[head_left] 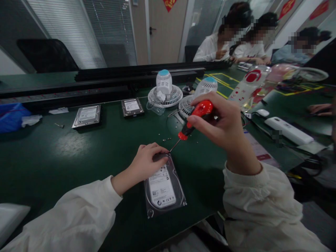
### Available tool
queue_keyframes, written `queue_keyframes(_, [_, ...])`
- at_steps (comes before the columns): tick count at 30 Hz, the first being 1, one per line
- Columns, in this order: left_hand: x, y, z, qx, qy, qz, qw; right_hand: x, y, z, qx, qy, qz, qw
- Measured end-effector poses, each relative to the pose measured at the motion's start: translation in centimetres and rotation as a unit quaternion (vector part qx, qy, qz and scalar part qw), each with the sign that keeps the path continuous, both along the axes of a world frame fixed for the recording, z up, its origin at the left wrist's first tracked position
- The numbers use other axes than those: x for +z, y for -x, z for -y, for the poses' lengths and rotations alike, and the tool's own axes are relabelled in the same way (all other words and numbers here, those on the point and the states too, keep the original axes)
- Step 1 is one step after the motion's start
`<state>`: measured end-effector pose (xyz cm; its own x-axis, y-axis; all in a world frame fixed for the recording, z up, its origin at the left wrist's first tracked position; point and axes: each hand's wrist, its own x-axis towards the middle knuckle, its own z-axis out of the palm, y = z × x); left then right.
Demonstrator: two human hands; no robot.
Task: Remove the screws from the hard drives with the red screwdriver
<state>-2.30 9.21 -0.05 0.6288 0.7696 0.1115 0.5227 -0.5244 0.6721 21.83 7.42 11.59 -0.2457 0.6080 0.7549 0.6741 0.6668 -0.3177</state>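
A hard drive (pixel 164 189) with a white label lies flat on the green table near its front edge. My left hand (pixel 151 159) rests over the drive's far end, its fingers close together near the far corner; what they grip, if anything, is hidden. In my right hand (pixel 220 119) is a red and black screwdriver (pixel 198 119), held at a slant. Its tip meets the drive's far right corner, right by my left fingertips. Several small screws (pixel 165 140) are scattered on the table just beyond.
Two more hard drives, one silver (pixel 88 115) and one smaller (pixel 132 106), lie farther back. Two white fans (pixel 165 94) stand behind the screws. A blue bag (pixel 13 117) is at left; a white power strip (pixel 288 130) lies right. Several people sit across the table.
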Motion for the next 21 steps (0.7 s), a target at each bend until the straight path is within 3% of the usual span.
queue_keyframes(11, [-0.44,0.20,-0.10,-0.004,-0.008,-0.003,1.000,-0.71,-0.15,-0.39,0.037,-0.025,-0.016,0.999])
queue_keyframes(15, [-0.47,0.21,-0.14,-0.005,-0.010,-0.002,1.000,-0.24,0.34,0.09,-0.030,-0.031,0.036,0.998])
queue_keyframes(18, [-0.41,0.19,-0.18,-0.003,-0.009,-0.005,1.000,-0.17,0.59,0.13,-0.101,-0.033,0.015,0.994])
queue_keyframes(21, [-0.36,0.16,-0.18,-0.005,-0.009,-0.004,1.000,-0.25,0.53,0.05,-0.087,-0.029,-0.005,0.996])
